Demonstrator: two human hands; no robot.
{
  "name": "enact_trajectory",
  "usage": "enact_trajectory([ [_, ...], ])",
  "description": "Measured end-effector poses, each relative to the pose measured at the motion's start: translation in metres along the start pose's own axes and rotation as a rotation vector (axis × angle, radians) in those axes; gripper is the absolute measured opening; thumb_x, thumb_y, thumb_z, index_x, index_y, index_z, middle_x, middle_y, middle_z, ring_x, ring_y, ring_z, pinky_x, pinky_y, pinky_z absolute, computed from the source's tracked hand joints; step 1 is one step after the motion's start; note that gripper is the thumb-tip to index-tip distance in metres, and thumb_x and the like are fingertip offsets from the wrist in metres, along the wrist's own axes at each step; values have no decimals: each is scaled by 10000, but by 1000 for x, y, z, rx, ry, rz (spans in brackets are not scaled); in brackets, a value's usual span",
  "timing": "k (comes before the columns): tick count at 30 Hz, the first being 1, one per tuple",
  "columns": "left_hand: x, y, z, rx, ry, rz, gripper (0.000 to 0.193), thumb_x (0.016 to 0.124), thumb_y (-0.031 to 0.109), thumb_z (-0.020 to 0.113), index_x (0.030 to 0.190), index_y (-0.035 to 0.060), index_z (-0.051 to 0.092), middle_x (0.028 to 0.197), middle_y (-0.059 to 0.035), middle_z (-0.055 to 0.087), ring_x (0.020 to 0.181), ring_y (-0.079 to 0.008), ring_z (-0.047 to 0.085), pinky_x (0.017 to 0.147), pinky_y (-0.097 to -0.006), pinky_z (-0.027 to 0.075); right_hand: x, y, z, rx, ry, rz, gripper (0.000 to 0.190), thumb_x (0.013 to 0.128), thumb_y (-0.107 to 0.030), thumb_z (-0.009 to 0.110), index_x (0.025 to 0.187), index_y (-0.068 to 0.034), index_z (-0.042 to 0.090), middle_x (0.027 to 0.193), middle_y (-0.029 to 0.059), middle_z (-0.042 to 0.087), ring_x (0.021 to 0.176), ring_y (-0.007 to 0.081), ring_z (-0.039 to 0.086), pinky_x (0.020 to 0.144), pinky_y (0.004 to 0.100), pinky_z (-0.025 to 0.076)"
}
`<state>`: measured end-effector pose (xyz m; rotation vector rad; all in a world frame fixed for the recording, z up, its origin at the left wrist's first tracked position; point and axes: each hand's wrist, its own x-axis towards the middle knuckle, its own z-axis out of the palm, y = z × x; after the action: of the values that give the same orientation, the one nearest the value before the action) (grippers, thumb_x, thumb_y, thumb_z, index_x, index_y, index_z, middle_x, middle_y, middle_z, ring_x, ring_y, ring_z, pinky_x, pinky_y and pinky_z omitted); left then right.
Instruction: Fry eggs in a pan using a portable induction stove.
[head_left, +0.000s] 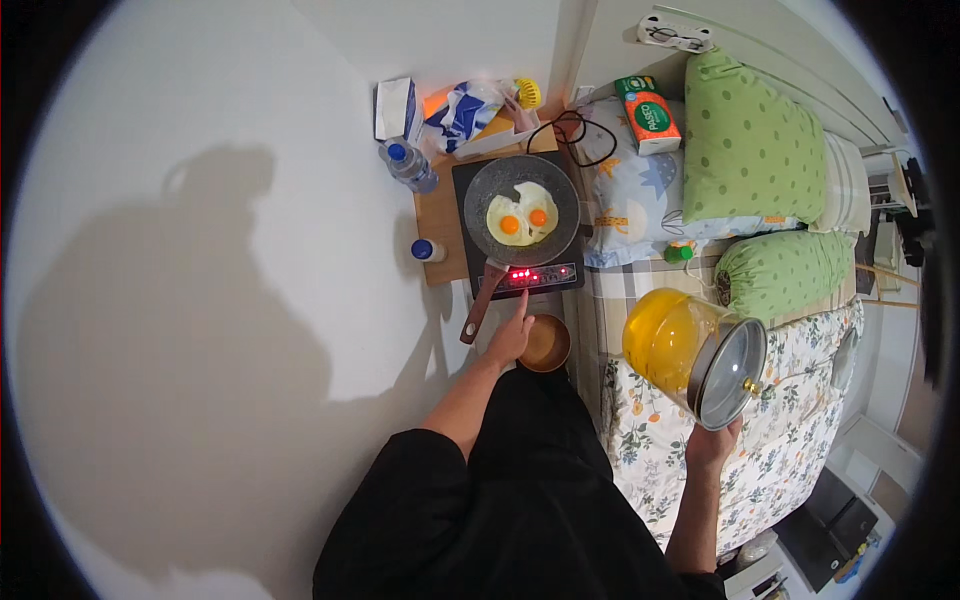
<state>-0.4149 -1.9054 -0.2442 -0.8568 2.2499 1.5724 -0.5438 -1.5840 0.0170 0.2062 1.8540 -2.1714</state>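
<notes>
My left hand (510, 339) holds nothing; its extended index finger reaches the lower edge of the control panel (536, 277) of a black induction cooktop (469, 225). Red lights glow on that panel. A grey speckled frying pan (517, 169) sits on the cooktop, its brown handle (484, 304) angled towards me. Two fried eggs (523, 215) with whole orange yolks lie in the pan. On the right, my right hand (712, 446) grips a clear glass jar (667, 349) of yellow liquid, tilted, with a gold-knobbed lid (731, 375) on it. Its grip is partly hidden behind the jar.
A brown bowl (545, 343) is just beyond my knees. Beside the cooktop stand a water bottle (412, 169) and a blue-capped white bottle (429, 250). A black cable (574, 135) trails behind. To the right is a bed with a green pillow (750, 150) and a tissue pack (649, 116).
</notes>
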Motion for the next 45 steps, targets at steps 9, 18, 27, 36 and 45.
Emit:
enact_trajectory([
  [9, -17, 0, 20, 107, 6, 130, 680, 1042, 309, 431, 1596, 150, 69, 1021, -368, 643, 980, -522, 617, 859, -562, 460, -65, -9, -66, 74, 122, -25, 276, 900, -65, 657, 1161, 19, 630, 1149, 88, 672, 1052, 169, 639, 949, 330, 484],
  [18, -49, 58, 88, 112, -18, 421, 651, 1049, 332, 439, 1589, 127, 137, 1134, -318, 644, 1091, -504, 599, 950, -517, 453, -187, 21, -196, 81, 372, -176, 326, 954, -105, 564, 1243, 38, 520, 1195, 183, 634, 1070, 300, 670, 823, 514, 610],
  [27, -157, 194, 203, 35, -277, 208, 650, 1052, 340, 459, 1582, 94, 176, 1122, -285, 657, 814, -312, 677, 774, -405, 522, -336, 25, -308, 81, 615, -206, 350, 983, -162, 557, 1247, 65, 584, 1148, 147, 660, 1000, 217, 680, 806, 421, 612],
  [36, -230, 216, 359, 77, -573, 588, 624, 1053, 308, 461, 1541, -9, 233, 890, -157, 625, 793, -252, 617, 769, -365, 492, -465, 38, -374, 229, 1072, -284, 228, 955, -189, 540, 1097, -22, 602, 826, 1, 520, 772, 113, 593, 771, 449, 630],
  [45, -301, 258, 455, 349, -948, 715, 523, 1063, 273, 435, 1488, -19, 352, 890, -94, 617, 828, -211, 589, 818, -354, 481, -517, 15, -372, 354, 1417, -311, 352, 938, -241, 638, 1142, 43, 671, 1035, 121, 716, 921, 208, 701, 735, 357, 617],
])
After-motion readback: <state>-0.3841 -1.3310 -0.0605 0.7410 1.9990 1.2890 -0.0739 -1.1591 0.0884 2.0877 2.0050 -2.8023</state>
